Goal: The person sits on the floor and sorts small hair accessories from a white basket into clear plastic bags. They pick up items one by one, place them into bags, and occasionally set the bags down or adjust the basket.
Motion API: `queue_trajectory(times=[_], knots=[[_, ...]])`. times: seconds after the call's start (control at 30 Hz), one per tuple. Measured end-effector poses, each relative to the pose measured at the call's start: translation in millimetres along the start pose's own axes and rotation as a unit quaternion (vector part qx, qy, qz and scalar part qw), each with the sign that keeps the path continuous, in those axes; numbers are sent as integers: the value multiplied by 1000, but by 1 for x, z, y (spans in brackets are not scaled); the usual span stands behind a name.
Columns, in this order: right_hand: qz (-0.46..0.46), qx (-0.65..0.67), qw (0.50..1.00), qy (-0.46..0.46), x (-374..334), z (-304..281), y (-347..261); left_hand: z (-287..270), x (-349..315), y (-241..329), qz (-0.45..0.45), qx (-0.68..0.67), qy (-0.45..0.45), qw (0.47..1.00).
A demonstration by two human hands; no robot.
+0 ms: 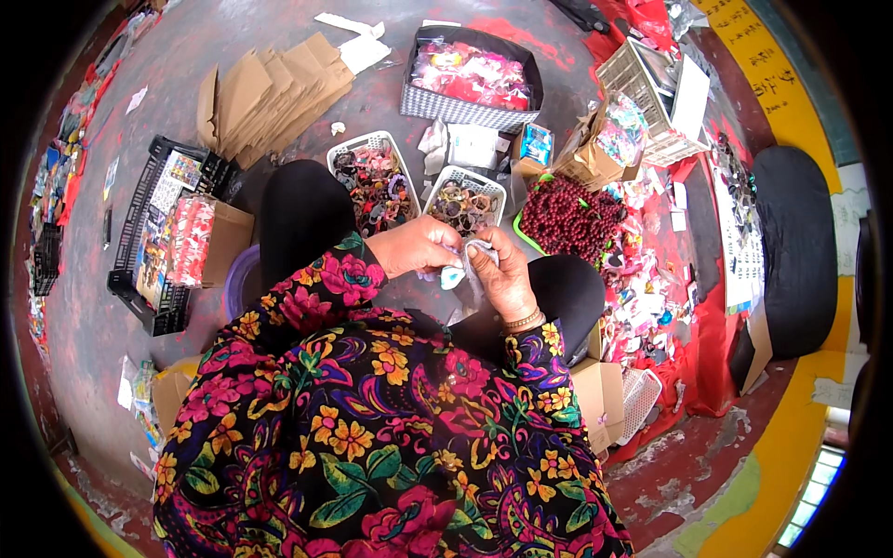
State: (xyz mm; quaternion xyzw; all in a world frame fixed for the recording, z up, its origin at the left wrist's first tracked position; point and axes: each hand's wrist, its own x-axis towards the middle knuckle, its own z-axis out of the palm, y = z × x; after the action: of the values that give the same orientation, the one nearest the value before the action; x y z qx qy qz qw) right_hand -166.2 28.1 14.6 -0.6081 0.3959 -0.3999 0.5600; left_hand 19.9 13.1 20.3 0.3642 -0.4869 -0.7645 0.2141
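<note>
Small clear plastic bag (462, 263) w/ a light-blue item inside, held above lap btwn both hands: left hand (416, 246) pinches its left edge, right hand (502, 274) grips right side. Bag hangs roughly vertical, right hand nearer.

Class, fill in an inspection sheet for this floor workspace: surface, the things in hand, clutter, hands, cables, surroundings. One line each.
Surface: grey floor with red paint patches.
Things in hand: a small clear packet with a pale blue piece, held between both hands above the lap.
Clutter: two white baskets of small hair accessories, a heap of dark red beads, flat brown cardboard pieces, a black crate, a grey box of packets.
Hands: left hand and right hand both pinch the packet; the right wrist wears a bracelet.
Cables: nothing seen.
Surroundings: a yellow band on the right, a black cushion.
</note>
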Motion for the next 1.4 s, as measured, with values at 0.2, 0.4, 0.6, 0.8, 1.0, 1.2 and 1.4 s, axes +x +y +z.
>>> queue_trajectory(times=[0.2,0.4,0.6,0.8,1.0,1.2,1.4], knots=[[4,47,996,73,-1,7,20,5,5,-3,52,76,3,996],[151,227,957,100,-1,10,20,6,2,0,50,59,-16,997],[186,364,898,160,11,-8,30,8,0,-13,30,-213,-18,976],[121,448,877,128,10,-16,28,-10,4,-7,153,-296,36,942],[142,417,890,122,10,-14,23,-13,3,-6,191,-378,72,903],[128,316,940,14,6,-9,16,-11,4,-7,201,-420,44,884],[158,315,936,12,1,-5,12,2,-5,7,193,-168,4,967]])
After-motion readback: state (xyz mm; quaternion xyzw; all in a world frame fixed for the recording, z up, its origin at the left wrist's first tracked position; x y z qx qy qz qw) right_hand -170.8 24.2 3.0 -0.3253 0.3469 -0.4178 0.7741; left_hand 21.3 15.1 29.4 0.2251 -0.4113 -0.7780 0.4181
